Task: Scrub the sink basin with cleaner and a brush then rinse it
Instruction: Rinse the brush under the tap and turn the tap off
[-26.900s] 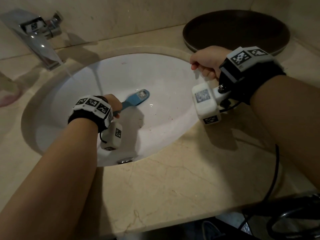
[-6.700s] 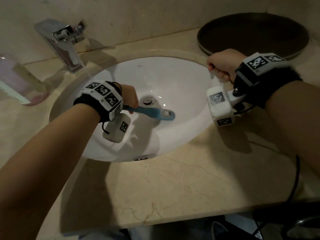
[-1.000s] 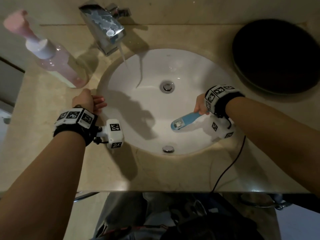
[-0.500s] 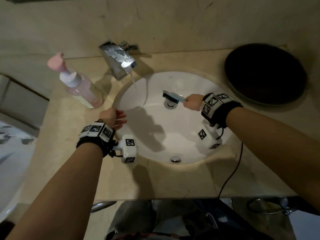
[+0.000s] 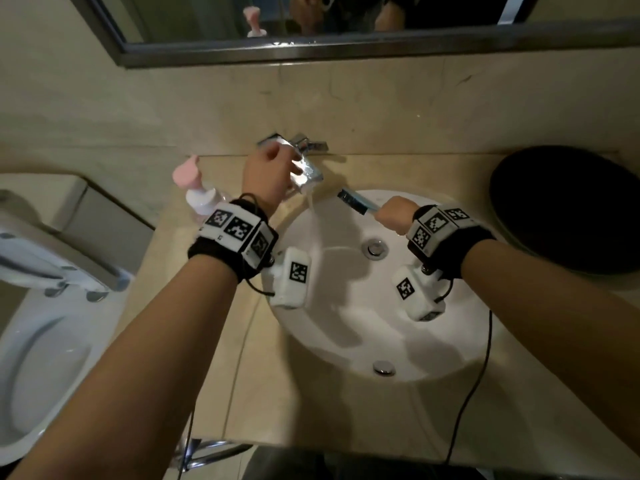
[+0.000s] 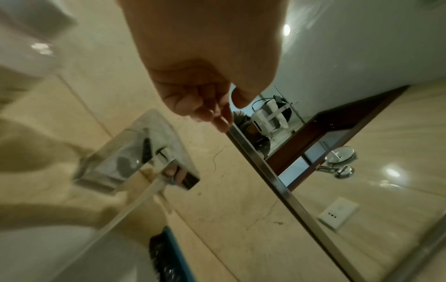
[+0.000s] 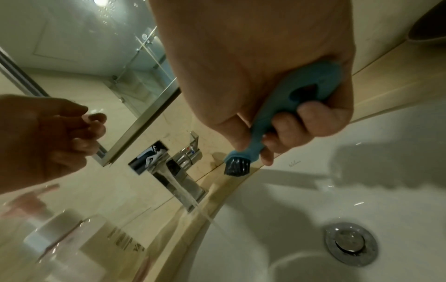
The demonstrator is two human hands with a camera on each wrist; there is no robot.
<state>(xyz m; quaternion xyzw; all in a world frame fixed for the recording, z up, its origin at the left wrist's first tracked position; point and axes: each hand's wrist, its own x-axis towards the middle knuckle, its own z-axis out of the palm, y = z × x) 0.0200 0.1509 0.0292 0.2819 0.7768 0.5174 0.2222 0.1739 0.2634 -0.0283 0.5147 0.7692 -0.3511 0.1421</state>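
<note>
The white sink basin [image 5: 346, 317] has water running into it from the chrome faucet [image 5: 306, 169]. My right hand [image 5: 393, 216] grips the handle of the blue brush [image 5: 356, 202]. Its black bristles hang at the basin's back rim, just right of the water stream. In the right wrist view my fingers wrap the blue brush [image 7: 287, 106] near the faucet [image 7: 176, 171], with the drain [image 7: 350, 246] below. My left hand [image 5: 275, 168] hovers over the faucet, fingers loosely curled and holding nothing. From the left wrist, the left hand [image 6: 210, 112] is just above the faucet [image 6: 135, 156].
A soap bottle with a pink pump [image 5: 199, 195] stands left of the faucet. A dark round tray [image 5: 568, 209] lies on the counter at the right. A toilet [image 5: 41, 306] is at the far left, a mirror [image 5: 311, 26] above. A black cable [image 5: 479, 375] trails over the counter's front.
My left hand has left the sink's left rim and risen over the faucet. The right hand has carried the brush back toward the rim beside the water stream.
</note>
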